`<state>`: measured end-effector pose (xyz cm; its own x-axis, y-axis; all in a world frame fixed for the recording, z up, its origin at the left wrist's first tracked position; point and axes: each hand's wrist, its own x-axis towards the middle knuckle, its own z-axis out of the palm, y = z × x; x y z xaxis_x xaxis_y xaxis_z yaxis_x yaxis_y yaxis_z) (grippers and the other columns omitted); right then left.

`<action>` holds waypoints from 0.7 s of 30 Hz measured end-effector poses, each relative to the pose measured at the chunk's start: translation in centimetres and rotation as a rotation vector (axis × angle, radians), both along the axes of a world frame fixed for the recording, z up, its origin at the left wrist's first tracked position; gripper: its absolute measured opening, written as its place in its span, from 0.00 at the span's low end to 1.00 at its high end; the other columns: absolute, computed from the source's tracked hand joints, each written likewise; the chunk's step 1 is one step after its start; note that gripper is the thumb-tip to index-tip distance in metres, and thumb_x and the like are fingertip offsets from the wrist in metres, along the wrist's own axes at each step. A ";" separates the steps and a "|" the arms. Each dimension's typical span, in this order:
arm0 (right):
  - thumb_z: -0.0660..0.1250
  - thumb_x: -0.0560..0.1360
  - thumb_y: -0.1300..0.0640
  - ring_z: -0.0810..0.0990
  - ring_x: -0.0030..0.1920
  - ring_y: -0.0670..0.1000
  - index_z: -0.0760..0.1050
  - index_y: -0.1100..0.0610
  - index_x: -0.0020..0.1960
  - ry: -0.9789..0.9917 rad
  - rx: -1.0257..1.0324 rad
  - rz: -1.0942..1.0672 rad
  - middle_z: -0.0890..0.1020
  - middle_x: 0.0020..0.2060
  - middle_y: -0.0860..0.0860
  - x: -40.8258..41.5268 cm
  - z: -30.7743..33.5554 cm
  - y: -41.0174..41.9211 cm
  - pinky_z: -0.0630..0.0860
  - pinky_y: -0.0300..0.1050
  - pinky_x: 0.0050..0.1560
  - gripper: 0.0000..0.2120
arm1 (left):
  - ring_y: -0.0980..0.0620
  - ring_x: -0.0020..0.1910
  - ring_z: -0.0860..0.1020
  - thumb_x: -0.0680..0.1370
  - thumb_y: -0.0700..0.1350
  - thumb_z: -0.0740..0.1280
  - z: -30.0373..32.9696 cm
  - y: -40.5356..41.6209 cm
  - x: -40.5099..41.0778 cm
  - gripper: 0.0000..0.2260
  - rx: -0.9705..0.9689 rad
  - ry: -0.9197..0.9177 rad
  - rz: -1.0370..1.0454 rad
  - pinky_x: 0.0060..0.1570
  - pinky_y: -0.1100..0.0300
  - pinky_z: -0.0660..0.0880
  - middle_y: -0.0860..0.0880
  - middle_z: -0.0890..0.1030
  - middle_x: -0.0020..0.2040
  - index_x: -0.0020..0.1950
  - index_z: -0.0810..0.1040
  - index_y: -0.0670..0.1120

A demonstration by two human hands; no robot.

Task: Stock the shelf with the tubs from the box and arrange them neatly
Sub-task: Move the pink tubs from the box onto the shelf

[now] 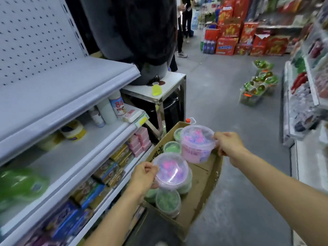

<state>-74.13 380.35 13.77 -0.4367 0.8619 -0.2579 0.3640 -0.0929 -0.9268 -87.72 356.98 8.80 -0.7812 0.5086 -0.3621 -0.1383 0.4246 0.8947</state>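
Observation:
A cardboard box [205,185] sits on the floor beside the shelf unit, holding several green tubs [167,201]. My left hand [144,176] grips a pink tub with a clear lid [171,172] by its left rim, just above the green tubs. My right hand [229,145] holds a second pink tub [197,143] by its right rim, higher and farther back over the box. The grey shelf [58,93] to the left is bare on top; the shelf below it [92,139] carries a few bottles and jars.
Lower shelves [110,167] are packed with boxed soaps. A small white stand [170,87] with a large dark vessel and a yellow cup stands behind the box. Red cartons [236,32] are stacked down the aisle, green packages [257,86] lie on the floor, and a person [184,23] stands far back.

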 end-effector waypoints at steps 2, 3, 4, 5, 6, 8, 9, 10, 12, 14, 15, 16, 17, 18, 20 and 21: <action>0.62 0.73 0.59 0.64 0.25 0.53 0.72 0.60 0.35 0.012 0.018 0.061 0.69 0.26 0.56 0.1 2.0 -2.4 0.63 0.42 0.27 0.09 | 0.51 0.35 0.78 0.78 0.42 0.66 2.1 -3.3 1.2 0.03 0.022 0.018 0.086 0.34 0.55 0.81 0.44 0.78 0.42 0.48 0.77 0.42; 0.63 0.73 0.58 0.65 0.25 0.53 0.72 0.60 0.34 0.016 0.021 0.086 0.69 0.25 0.56 0.0 3.1 -3.7 0.64 0.42 0.27 0.10 | 0.49 0.36 0.78 0.78 0.42 0.66 3.1 -4.9 1.7 0.04 0.032 0.023 0.128 0.35 0.53 0.81 0.43 0.77 0.41 0.48 0.77 0.42; 0.63 0.73 0.58 0.65 0.24 0.53 0.72 0.59 0.34 0.019 0.018 0.109 0.69 0.23 0.54 -0.2 4.1 -5.0 0.64 0.42 0.26 0.10 | 0.48 0.36 0.77 0.78 0.42 0.66 4.1 -6.7 2.0 0.04 0.048 0.024 0.167 0.36 0.50 0.82 0.43 0.77 0.41 0.48 0.77 0.41; 0.63 0.73 0.58 0.65 0.23 0.52 0.71 0.59 0.34 0.025 0.010 0.135 0.69 0.21 0.53 -0.6 5.2 -6.3 0.65 0.41 0.25 0.10 | 0.47 0.36 0.77 0.78 0.42 0.66 5.1 -8.4 2.2 0.04 0.062 0.028 0.201 0.38 0.47 0.82 0.42 0.76 0.40 0.49 0.77 0.41; 0.63 0.73 0.58 0.65 0.22 0.51 0.71 0.59 0.33 0.034 0.007 0.168 0.69 0.19 0.51 -1.0 6.2 -7.6 0.64 0.41 0.25 0.11 | 0.46 0.36 0.78 0.78 0.42 0.66 6.1 -10.1 2.4 0.04 0.069 0.040 0.229 0.39 0.46 0.82 0.42 0.76 0.41 0.49 0.77 0.41; 0.63 0.73 0.59 0.64 0.22 0.52 0.71 0.58 0.31 0.049 0.034 0.253 0.68 0.17 0.50 -2.1 8.2 -10.2 0.63 0.42 0.26 0.11 | 0.43 0.40 0.81 0.79 0.42 0.66 7.7 -13.6 2.8 0.04 0.067 0.072 0.272 0.40 0.45 0.82 0.41 0.78 0.43 0.48 0.76 0.42; 0.63 0.72 0.59 0.64 0.22 0.52 0.71 0.58 0.30 0.056 0.054 0.301 0.68 0.16 0.50 -2.8 9.2 -11.6 0.62 0.42 0.27 0.12 | 0.44 0.40 0.81 0.79 0.42 0.65 8.6 -15.3 2.9 0.03 0.070 0.086 0.294 0.39 0.46 0.82 0.42 0.78 0.43 0.47 0.76 0.43; 0.63 0.72 0.60 0.63 0.21 0.51 0.71 0.58 0.30 0.069 0.062 0.349 0.67 0.15 0.49 -3.5 10.2 -13.2 0.62 0.41 0.26 0.11 | 0.46 0.37 0.80 0.79 0.42 0.65 9.3 -17.0 3.0 0.04 0.079 0.105 0.322 0.38 0.46 0.82 0.43 0.77 0.40 0.46 0.75 0.43; 0.63 0.71 0.62 0.62 0.19 0.50 0.71 0.59 0.31 0.115 0.046 0.436 0.65 0.14 0.48 -5.0 11.9 -16.5 0.61 0.39 0.24 0.10 | 0.50 0.31 0.75 0.78 0.41 0.65 10.8 -20.5 3.0 0.05 0.093 0.146 0.390 0.36 0.44 0.82 0.45 0.74 0.34 0.43 0.74 0.42; 0.64 0.72 0.63 0.64 0.17 0.50 0.73 0.61 0.34 0.154 0.014 0.514 0.66 0.14 0.49 -6.7 13.3 -20.0 0.63 0.37 0.21 0.08 | 0.50 0.32 0.73 0.79 0.41 0.65 12.2 -24.4 3.1 0.05 0.101 0.163 0.456 0.34 0.46 0.82 0.43 0.72 0.36 0.45 0.74 0.41; 0.64 0.73 0.63 0.65 0.16 0.50 0.73 0.61 0.34 0.165 0.002 0.549 0.66 0.13 0.49 -7.6 14.0 -21.9 0.65 0.38 0.21 0.08 | 0.49 0.34 0.74 0.79 0.41 0.65 12.9 -26.5 3.1 0.05 0.106 0.164 0.488 0.32 0.49 0.82 0.42 0.73 0.38 0.46 0.74 0.40; 0.65 0.73 0.62 0.65 0.16 0.50 0.72 0.60 0.33 0.174 -0.005 0.580 0.67 0.13 0.50 -8.4 14.6 -23.8 0.66 0.39 0.21 0.10 | 0.47 0.36 0.75 0.79 0.42 0.65 13.5 -28.5 3.2 0.05 0.110 0.166 0.521 0.31 0.51 0.82 0.40 0.74 0.41 0.47 0.74 0.40; 0.65 0.73 0.63 0.65 0.16 0.49 0.71 0.59 0.31 0.185 -0.012 0.611 0.66 0.13 0.49 -9.4 15.1 -25.8 0.66 0.39 0.22 0.12 | 0.45 0.38 0.77 0.79 0.42 0.65 14.0 -30.7 3.3 0.05 0.110 0.170 0.557 0.31 0.53 0.81 0.38 0.75 0.43 0.48 0.75 0.40; 0.64 0.74 0.63 0.65 0.15 0.48 0.70 0.59 0.30 0.206 -0.024 0.644 0.66 0.13 0.49 -10.3 15.7 -28.1 0.66 0.38 0.22 0.13 | 0.45 0.39 0.78 0.79 0.42 0.65 14.5 -32.9 3.4 0.05 0.109 0.175 0.594 0.32 0.53 0.82 0.39 0.76 0.45 0.49 0.75 0.40; 0.61 0.75 0.63 0.64 0.14 0.45 0.70 0.58 0.31 0.255 -0.046 0.711 0.66 0.13 0.48 -12.0 16.9 -32.5 0.68 0.40 0.25 0.14 | 0.45 0.39 0.79 0.79 0.43 0.65 15.7 -37.3 3.5 0.05 0.121 0.181 0.658 0.34 0.52 0.82 0.39 0.76 0.44 0.50 0.76 0.41; 0.61 0.75 0.63 0.64 0.15 0.46 0.70 0.59 0.31 0.272 -0.052 0.741 0.66 0.14 0.48 -12.8 17.5 -34.7 0.68 0.42 0.27 0.13 | 0.44 0.38 0.79 0.79 0.43 0.65 16.3 -39.5 3.4 0.05 0.135 0.183 0.690 0.34 0.52 0.82 0.39 0.75 0.44 0.50 0.76 0.41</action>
<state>-86.91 345.61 31.28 -0.9458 0.3117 -0.0915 0.1091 0.0393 -0.9933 -84.27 317.52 25.15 -0.9823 -0.0905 -0.1639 -0.1779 0.1787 0.9677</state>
